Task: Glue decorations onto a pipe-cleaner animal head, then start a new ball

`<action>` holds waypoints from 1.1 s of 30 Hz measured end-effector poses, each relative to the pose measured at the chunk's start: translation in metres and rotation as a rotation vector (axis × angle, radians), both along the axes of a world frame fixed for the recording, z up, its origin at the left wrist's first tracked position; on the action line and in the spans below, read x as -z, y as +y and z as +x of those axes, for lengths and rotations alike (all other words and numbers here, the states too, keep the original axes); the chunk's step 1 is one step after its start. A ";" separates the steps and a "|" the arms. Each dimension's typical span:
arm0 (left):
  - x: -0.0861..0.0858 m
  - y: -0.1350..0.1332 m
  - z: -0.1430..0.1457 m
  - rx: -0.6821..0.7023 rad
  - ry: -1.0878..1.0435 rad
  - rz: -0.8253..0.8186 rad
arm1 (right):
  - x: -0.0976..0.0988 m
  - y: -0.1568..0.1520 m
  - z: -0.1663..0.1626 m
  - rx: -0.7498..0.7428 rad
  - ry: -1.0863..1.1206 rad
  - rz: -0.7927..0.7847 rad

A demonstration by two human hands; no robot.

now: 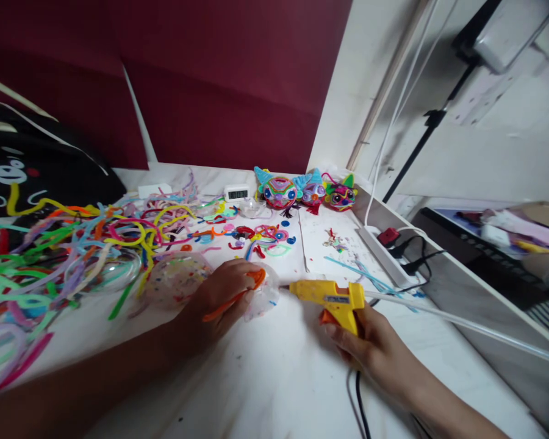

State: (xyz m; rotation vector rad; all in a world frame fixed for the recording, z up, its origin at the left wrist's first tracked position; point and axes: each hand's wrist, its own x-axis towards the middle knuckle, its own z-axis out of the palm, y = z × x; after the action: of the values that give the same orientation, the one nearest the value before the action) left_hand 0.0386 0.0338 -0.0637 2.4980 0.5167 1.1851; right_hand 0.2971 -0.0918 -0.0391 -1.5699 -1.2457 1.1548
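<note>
My right hand [363, 341] is wrapped round the grip of a yellow hot glue gun [324, 295], fingers by its orange trigger. A long clear glue stick [457, 318] sticks out of its back. The nozzle points left, close to a clear plastic dome [266, 299] on the table. My left hand [222, 292] is closed over the dome's left side, with an orange pipe cleaner [224, 306] in its fingers; the coiled end shows above the dome. Whether that coil touches the dome is hard to tell. Another clear dome [176, 277] lies behind my left forearm.
Tangled pipe cleaners [82, 250] spread over the left. Several finished animal-head ornaments [280, 192] stand at the back near a small digital clock [236, 193]. Scraps and beads [260, 235] lie mid-table. A power strip [388, 256] sits along the right edge; a black bag [41, 161] is at the left.
</note>
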 end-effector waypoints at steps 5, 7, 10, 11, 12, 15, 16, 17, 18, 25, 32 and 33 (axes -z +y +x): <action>0.000 0.001 0.000 0.020 0.034 0.093 | 0.000 -0.005 0.007 -0.005 0.109 -0.140; -0.001 0.001 0.000 0.011 0.053 0.122 | 0.003 -0.006 0.010 -0.017 0.157 -0.160; -0.002 0.000 0.000 -0.003 0.092 0.146 | 0.007 -0.006 0.015 -0.027 0.128 -0.165; -0.002 -0.001 0.000 -0.004 0.109 0.152 | 0.007 -0.006 0.017 -0.041 0.054 -0.165; -0.002 -0.001 -0.001 -0.006 0.124 0.158 | 0.006 -0.006 0.021 -0.060 -0.052 -0.159; -0.002 -0.001 -0.001 -0.017 0.143 0.176 | -0.002 -0.006 0.031 -0.120 -0.465 -0.095; -0.002 -0.001 -0.002 -0.019 0.146 0.182 | -0.006 -0.006 0.034 -0.130 -0.608 -0.055; -0.002 -0.001 -0.002 -0.019 0.149 0.188 | -0.009 -0.006 0.035 -0.139 -0.732 -0.007; -0.002 -0.001 -0.002 -0.018 0.152 0.196 | -0.012 -0.004 0.034 -0.149 -0.828 0.052; -0.003 0.003 -0.002 -0.013 0.150 0.257 | -0.031 0.027 -0.007 -0.427 -0.812 0.632; 0.000 0.005 -0.002 -0.013 0.160 0.282 | -0.038 0.073 -0.027 -0.685 -0.955 0.820; 0.000 0.005 -0.002 -0.013 0.158 0.282 | -0.037 0.077 -0.026 -0.711 -0.977 0.833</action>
State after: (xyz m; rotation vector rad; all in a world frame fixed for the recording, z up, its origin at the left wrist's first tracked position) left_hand 0.0368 0.0390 -0.0639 2.8491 0.4311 1.1396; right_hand 0.2708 -0.0147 -0.0019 -1.0022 -2.6210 0.0158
